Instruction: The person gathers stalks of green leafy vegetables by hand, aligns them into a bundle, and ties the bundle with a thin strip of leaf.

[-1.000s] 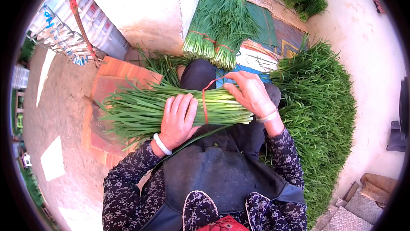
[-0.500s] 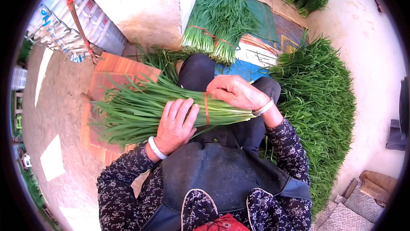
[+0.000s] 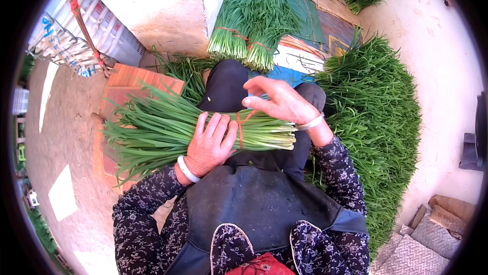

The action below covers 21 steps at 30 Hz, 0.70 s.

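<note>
A bundle of garlic chives point(image 3: 152, 125) lies across my lap, its leafy tips to the left and pale cut ends to the right. A thin red band point(image 3: 240, 135) circles it near the cut ends, with a loose strand sticking up on top. My left hand point(image 3: 211, 143) holds the bundle from above, fingers laid over it just left of the band; its thumb is hidden. Above the pale ends, my right hand point(image 3: 279, 102) is raised off the bundle with thumb and fingers apart, and no held thing shows in it.
Loose chives form a large heap point(image 3: 371, 138) along my right side. Tied bundles point(image 3: 254, 21) lie ahead on mats, beside a pale block point(image 3: 152, 5). A wooden board point(image 3: 119, 104) sits under the leafy tips, with white crates point(image 3: 112, 31) at the far left. Folded sacking point(image 3: 422, 249) lies lower right.
My right hand has lifted off the band and its fingers have opened. A loose strand now shows on the band. My left hand stays on the bundle.
</note>
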Each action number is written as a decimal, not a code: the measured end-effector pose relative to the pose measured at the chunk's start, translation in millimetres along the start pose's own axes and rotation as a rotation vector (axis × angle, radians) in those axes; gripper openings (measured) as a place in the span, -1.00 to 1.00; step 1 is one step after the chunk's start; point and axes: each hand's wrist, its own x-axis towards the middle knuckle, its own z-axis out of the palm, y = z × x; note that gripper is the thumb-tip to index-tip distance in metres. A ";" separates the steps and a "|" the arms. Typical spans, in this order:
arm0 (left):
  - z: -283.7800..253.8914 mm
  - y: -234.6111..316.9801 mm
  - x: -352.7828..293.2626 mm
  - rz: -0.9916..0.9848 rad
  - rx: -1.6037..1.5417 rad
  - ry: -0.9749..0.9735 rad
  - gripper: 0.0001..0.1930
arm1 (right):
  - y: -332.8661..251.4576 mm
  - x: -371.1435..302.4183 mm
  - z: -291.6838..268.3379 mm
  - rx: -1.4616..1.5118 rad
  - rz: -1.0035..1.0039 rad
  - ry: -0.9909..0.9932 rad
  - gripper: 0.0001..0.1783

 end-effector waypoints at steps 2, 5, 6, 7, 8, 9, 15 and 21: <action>-0.6 -3.1 3.4 0.052 -0.002 0.027 -0.27 | 3.6 10.2 5.1 -0.035 0.035 -0.163 -0.35; -15.3 -6.9 2.1 0.088 -0.119 0.003 -0.29 | -6.3 36.2 14.6 -0.157 0.053 -0.403 -0.18; -22.2 -10.1 0.0 0.090 -0.172 -0.013 -0.28 | -6.2 39.4 21.5 -0.095 0.036 -0.424 -0.13; -28.5 -12.0 -6.0 0.152 -0.284 0.087 -0.30 | -5.4 36.6 29.5 -0.036 0.016 -0.451 -0.08; -40.1 -11.2 -15.5 0.146 -0.352 0.127 -0.38 | -7.5 39.0 41.3 0.035 -0.024 -0.497 -0.02; -49.2 -8.6 -29.5 0.092 -0.474 0.112 -0.46 | -20.5 37.5 42.6 0.091 0.009 -0.575 0.13; -83.9 10.4 -120.8 -0.705 -1.012 -0.148 -0.84 | -32.8 18.2 70.0 -0.343 -0.106 -0.321 0.17; -16.3 6.3 -156.1 -1.003 -0.918 0.009 -0.55 | -34.4 17.0 68.1 -0.098 -0.065 -0.280 0.05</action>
